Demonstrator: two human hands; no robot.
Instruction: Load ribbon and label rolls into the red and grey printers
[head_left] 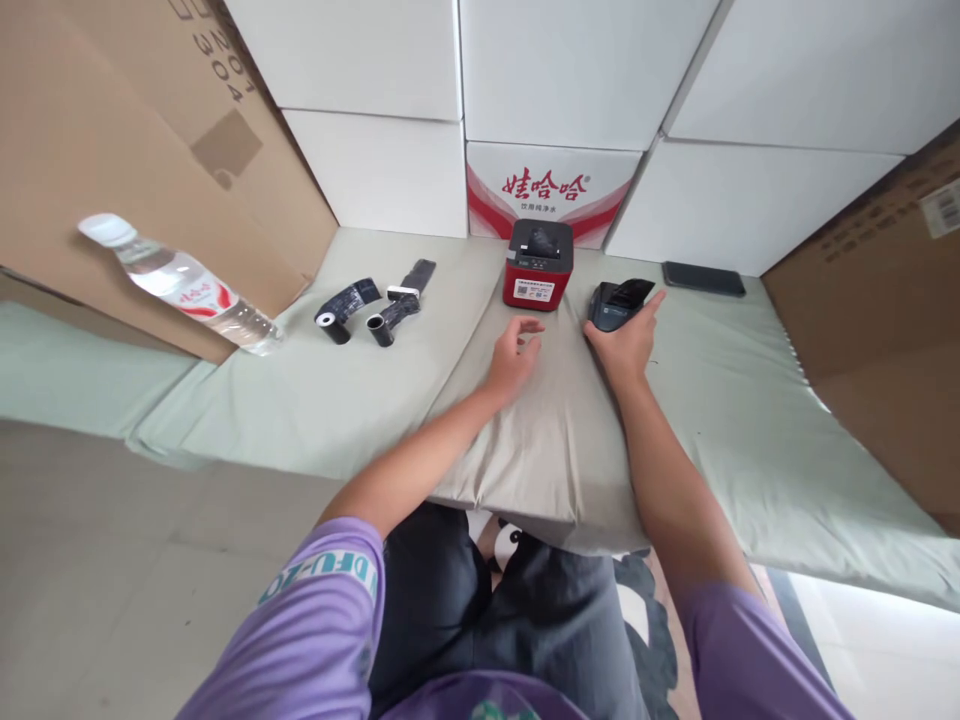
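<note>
A small red and black label printer (538,266) stands on the pale green cloth (315,400), in front of a red-and-white printed box. My left hand (514,356) hovers just in front of it, fingers curled and apart, holding nothing. To the printer's right lies a dark blue-black lid-like part (616,299). My right hand (628,343) rests against it, thumb and forefinger around its near edge. Two black rolls with unwound strips (334,322) (381,328) lie to the left.
A clear water bottle (180,284) lies at the far left against a brown carton (112,150). A dark phone (703,278) lies at the back right. White boxes (577,70) wall the back, another brown carton (892,300) the right.
</note>
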